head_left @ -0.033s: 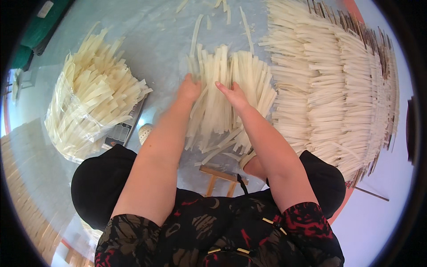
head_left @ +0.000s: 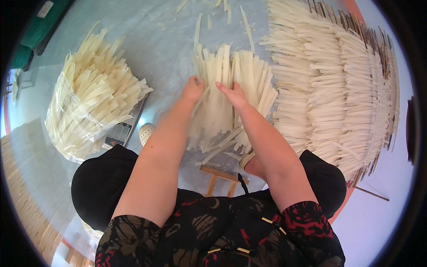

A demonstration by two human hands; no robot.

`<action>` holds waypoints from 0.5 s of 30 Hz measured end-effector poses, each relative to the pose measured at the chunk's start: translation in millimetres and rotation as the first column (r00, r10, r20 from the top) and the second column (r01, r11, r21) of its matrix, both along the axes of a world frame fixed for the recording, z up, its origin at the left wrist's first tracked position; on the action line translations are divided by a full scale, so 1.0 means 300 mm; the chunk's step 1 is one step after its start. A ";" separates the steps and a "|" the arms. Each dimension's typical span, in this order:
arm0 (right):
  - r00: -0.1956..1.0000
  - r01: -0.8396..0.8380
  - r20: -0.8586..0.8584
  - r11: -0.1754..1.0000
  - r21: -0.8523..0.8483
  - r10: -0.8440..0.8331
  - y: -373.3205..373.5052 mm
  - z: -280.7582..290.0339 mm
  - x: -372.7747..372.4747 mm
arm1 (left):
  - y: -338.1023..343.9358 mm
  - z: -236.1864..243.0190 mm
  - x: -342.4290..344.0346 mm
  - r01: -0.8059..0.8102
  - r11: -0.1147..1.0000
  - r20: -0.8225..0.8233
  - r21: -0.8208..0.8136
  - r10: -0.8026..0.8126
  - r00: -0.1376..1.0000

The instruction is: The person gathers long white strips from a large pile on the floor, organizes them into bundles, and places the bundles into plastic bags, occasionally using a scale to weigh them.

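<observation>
Two side-by-side bundles of pale, flat, dried noodle strips lie in front of me. My left hand (head_left: 193, 90) presses on the outer edge of the left noodle bundle (head_left: 218, 100), its fingers curled in at the strips. At that bundle's inner edge, my right hand (head_left: 234, 94) reaches into the gap, thumb stretched over the strips and fingers partly hidden among them. Between them the two hands clasp the left bundle. The right noodle bundle (head_left: 252, 75) fans out beside my right hand. Loose strips (head_left: 220, 149) stick out crookedly at the near ends.
A clear plastic bag (head_left: 73, 118) stuffed with strips rests on a scale (head_left: 119, 133) at left. Rows of strips (head_left: 329, 89) with thin dark sticks at their far ends are piled at right. A small wooden stool (head_left: 218, 173) stands near my feet. Stray strips (head_left: 247, 29) lie beyond the bundles.
My left hand has shifted slightly right and nearer, pushing the left bundle's edge inward. The left bundle's lower ends are blurred by motion. My right hand has hardly moved.
</observation>
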State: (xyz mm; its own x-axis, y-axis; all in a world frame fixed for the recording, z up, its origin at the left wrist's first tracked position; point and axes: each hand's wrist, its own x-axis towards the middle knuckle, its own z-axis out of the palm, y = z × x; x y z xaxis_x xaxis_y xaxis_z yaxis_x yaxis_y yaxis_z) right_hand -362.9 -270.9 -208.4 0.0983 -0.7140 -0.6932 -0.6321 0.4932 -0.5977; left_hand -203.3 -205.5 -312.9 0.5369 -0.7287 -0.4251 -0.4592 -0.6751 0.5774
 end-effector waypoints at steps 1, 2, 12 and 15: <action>1.000 0.004 0.019 1.000 0.016 -0.004 -0.004 -0.048 -0.012 | 0.000 0.002 -0.030 -0.151 0.986 -0.379 0.077 0.169 0.910; 0.999 0.003 0.040 0.999 0.033 -0.004 -0.007 -0.080 -0.023 | 0.008 0.011 -0.053 -0.261 0.943 -0.680 0.207 0.331 0.655; 0.800 -0.595 -0.074 0.771 -0.229 0.595 0.145 -0.125 -0.017 | 0.116 0.215 0.015 0.014 0.979 -0.881 0.203 0.177 0.440; 0.911 -0.406 0.033 0.908 -0.105 0.411 0.164 -0.125 0.006 | 0.144 0.205 0.029 -0.108 0.974 -0.946 0.200 0.221 0.239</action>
State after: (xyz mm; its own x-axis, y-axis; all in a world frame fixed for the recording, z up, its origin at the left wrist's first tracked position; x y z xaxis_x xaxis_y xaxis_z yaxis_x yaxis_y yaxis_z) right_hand -361.1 -221.7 -246.0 0.4303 -0.6651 -0.6103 -0.7320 0.1385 -0.6671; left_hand -194.5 -162.4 -251.4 -0.2037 -0.6142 -0.7624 0.5202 -0.7277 0.4471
